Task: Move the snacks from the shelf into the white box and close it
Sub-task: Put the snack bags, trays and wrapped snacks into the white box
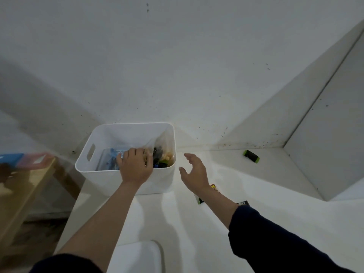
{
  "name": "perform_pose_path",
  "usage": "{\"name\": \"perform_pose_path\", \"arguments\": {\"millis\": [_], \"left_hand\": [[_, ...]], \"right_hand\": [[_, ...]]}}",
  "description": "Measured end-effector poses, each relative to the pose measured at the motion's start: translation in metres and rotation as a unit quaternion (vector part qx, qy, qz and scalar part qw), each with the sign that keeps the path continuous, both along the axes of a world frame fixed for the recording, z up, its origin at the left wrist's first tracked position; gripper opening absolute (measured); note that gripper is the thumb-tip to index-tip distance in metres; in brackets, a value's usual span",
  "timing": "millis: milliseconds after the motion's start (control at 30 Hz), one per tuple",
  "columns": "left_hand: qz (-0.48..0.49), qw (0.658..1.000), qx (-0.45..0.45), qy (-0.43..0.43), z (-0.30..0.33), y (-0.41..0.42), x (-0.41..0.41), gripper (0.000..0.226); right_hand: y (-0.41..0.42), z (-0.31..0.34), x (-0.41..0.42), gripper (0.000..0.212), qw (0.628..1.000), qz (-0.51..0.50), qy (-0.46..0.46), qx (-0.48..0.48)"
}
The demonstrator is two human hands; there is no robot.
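Observation:
A white box (94, 170) with a handle slot stands open on the white shelf (246, 184), near the wall. Inside lie a blue packet (110, 156) and a clear bag of pale snacks (167, 152) with dark items beside it. My left hand (136, 164) reaches into the box, fingers curled over the snacks; what it grips is hidden. My right hand (195, 170) hovers open just right of the box. A yellow-green snack pack (204, 196) and a black packet (243, 203) lie under my right forearm. A green-black item (251, 156) lies farther right. The white lid (137, 257) rests at the bottom.
A white side panel (325, 134) rises at the right of the shelf. At the left, lower down, stands a wooden table (19, 194) with a blue and pink item (25, 158). The white wall (157, 66) is behind the box.

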State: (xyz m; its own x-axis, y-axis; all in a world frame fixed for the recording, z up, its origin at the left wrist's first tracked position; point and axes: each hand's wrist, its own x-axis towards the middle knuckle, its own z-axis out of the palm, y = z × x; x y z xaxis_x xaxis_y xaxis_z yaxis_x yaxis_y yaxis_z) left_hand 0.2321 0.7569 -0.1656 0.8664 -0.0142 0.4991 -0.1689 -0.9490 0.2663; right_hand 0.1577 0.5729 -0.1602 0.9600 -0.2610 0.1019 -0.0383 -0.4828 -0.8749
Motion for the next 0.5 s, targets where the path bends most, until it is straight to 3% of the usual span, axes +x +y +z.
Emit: {"name": "perform_pose_path", "arguments": {"millis": [133, 267, 367, 500], "left_hand": [[0.025, 0.998, 0.029, -0.041, -0.02, -0.001, -0.011, 0.039], [0.053, 0.998, -0.032, 0.007, -0.031, -0.014, -0.026, 0.049], [0.084, 0.991, -0.104, 0.028, -0.032, -0.024, -0.029, 0.054], [0.079, 0.991, -0.107, -0.008, -0.036, -0.026, -0.026, 0.051]], "right_hand": [[-0.04, -0.049, -0.037, 0.053, 0.992, -0.073, 0.073, -0.078], [-0.084, -0.096, -0.069, 0.078, 0.931, -0.179, 0.246, -0.2], [-0.098, -0.119, -0.081, 0.103, 0.902, -0.227, 0.326, -0.17], [-0.093, -0.134, -0.07, 0.116, 0.91, -0.194, 0.331, -0.158]]}}
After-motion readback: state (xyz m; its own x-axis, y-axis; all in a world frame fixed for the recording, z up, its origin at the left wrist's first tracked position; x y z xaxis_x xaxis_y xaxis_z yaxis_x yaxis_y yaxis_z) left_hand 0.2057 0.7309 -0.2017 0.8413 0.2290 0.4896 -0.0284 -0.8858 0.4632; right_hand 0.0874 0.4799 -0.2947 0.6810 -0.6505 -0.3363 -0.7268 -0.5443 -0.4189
